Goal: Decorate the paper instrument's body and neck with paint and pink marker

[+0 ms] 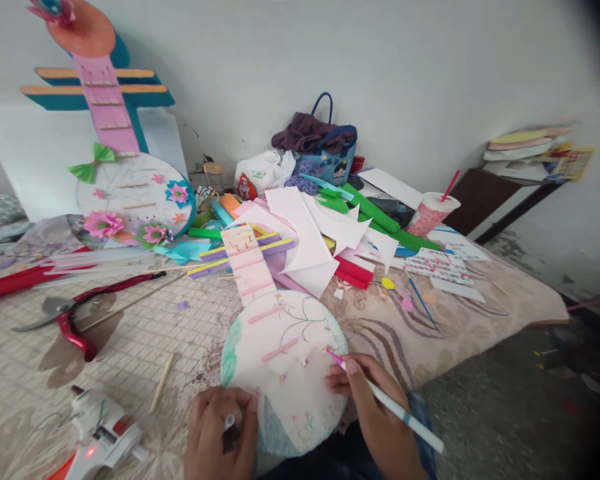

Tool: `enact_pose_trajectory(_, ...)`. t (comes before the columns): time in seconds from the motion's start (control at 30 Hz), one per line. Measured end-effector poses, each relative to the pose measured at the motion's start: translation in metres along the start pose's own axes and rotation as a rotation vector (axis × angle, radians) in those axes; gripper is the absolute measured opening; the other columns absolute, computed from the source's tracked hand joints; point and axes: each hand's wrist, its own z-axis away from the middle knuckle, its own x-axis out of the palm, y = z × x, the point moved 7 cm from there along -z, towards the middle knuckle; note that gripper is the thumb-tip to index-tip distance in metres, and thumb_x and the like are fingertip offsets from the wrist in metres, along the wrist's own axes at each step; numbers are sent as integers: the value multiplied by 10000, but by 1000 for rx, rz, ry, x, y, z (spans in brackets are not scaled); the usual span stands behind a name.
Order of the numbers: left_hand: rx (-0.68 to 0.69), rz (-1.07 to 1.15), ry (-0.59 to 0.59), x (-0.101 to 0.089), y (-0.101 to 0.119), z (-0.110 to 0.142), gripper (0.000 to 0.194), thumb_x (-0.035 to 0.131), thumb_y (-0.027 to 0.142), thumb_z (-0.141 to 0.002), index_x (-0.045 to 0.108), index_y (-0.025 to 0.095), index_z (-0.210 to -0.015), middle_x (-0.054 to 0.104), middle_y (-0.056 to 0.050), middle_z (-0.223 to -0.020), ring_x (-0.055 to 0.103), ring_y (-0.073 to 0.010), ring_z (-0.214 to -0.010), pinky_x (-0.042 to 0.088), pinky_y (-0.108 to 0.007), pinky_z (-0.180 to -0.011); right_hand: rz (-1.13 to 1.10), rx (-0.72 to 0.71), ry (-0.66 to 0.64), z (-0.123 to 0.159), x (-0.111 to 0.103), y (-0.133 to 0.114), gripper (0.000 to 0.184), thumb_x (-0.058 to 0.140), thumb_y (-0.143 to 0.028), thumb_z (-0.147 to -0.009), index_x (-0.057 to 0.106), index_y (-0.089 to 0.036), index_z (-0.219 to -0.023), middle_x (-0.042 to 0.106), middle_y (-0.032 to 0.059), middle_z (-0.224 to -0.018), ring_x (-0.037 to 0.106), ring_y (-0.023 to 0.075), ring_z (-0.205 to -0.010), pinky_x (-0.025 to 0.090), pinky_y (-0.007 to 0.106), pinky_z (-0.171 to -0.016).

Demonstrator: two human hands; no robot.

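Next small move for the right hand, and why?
Probably one short stroke at the panel's right side: the right hand grips the pink-tipped marker, uncapped and pointed at the flower drawing there, while the left hand sits at the round panel's lower-left edge.

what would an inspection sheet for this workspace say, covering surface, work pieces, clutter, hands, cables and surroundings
surface: patterned tablecloth, with things spread over much of it
work pieces: round-bodied cutout, bearing drawn vines and small flowers; white marker, pink tip at the cutout
clutter: white paper scraps, green rolls, red-handled cutters, glue gun with a red light lit
left hand: at the cutout's edge, holding a small dark object with a white end, identity unclear
right hand: holding the marker
cables: nothing seen for certain
surroundings: pale wall; larger decorated model, blue bag and lidded cup beyond the cutout
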Motion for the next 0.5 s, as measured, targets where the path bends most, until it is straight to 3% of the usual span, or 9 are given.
enact_pose_trajectory(0.2, -47, -2, 10, -1, -1, 1, 156, 573, 235, -800, 435, 221, -729, 573, -7, -746, 543, -141, -751, 459, -252, -652, -86, 51, 4, -3, 1, 7, 303, 635, -467, -737, 637, -165, -719, 696, 77, -683, 666, 212, -578, 584, 312, -562)
enact_pose_trajectory(0.5, -9, -8, -1, 0, -3, 3, 151, 591, 230, -787, 450, 212, -738, 559, -6, -744, 528, -135, -762, 456, -234, -659, -317, 220, 34, -14, 1, 16, 326, 633, -485, -728, 628, -162, -684, 663, 55, -564, 614, 188, -452, 528, 294, -409)
